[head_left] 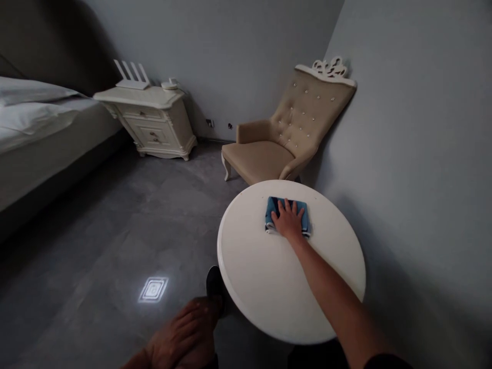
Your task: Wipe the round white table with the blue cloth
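Observation:
My right hand [289, 219] lies flat with its fingers spread on a folded blue cloth [272, 206]. The cloth has darker patches and a white lower edge, and rests on the far half of a round white table [261, 282]. Part of it is hidden under my palm. Low in the view, my left hand [175, 333] rests over my bent knee, left of the table and holding nothing I can see. Its fingers are dim and lie along the knee.
A tan tufted armchair [265, 156] stands right behind the table. At the back left are a white nightstand [169, 130] with a router [132, 82], and a bed [49, 143]. A wall [415, 154] rises at right. My dark shoe [213, 282] is beside the table.

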{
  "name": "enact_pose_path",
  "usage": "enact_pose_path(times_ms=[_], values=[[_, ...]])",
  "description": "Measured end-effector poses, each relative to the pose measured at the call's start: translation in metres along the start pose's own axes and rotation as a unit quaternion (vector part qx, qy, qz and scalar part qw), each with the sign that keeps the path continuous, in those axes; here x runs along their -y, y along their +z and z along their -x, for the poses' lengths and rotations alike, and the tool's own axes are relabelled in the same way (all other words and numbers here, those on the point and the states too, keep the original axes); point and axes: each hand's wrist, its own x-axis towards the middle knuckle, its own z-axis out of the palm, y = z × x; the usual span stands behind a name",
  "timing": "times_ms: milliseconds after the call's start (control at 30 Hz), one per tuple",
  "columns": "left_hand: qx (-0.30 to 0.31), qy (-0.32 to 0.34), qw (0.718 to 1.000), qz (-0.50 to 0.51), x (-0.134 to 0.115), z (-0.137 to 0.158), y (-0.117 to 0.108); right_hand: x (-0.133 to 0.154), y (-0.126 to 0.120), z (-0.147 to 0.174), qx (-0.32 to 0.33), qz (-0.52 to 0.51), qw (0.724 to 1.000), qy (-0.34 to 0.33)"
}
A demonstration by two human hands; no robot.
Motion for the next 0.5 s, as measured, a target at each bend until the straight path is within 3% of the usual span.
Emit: enact_pose_path(times_ms=[167, 267, 367, 500], values=[[-0.014, 0.019, 1.000, -0.002, 0.010, 0.019, 0.003, -0.015, 0.006, -0.110, -0.016, -0.004, 0.999, 0.047], [-0.014, 0.010, 1.000, -0.008, 0.009, 0.024, 0.001, -0.023, 0.010, -0.148, -0.025, -0.012, 0.997, 0.069], [-0.003, 0.024, 1.000, -0.016, 0.010, 0.020, -0.001, -0.023, 0.009, -0.153, -0.026, -0.012, 0.997, 0.066], [0.011, 0.036, 0.999, -0.016, 0.010, 0.006, -0.003, -0.016, 0.001, -0.111, -0.009, -0.001, 0.999, 0.049]])
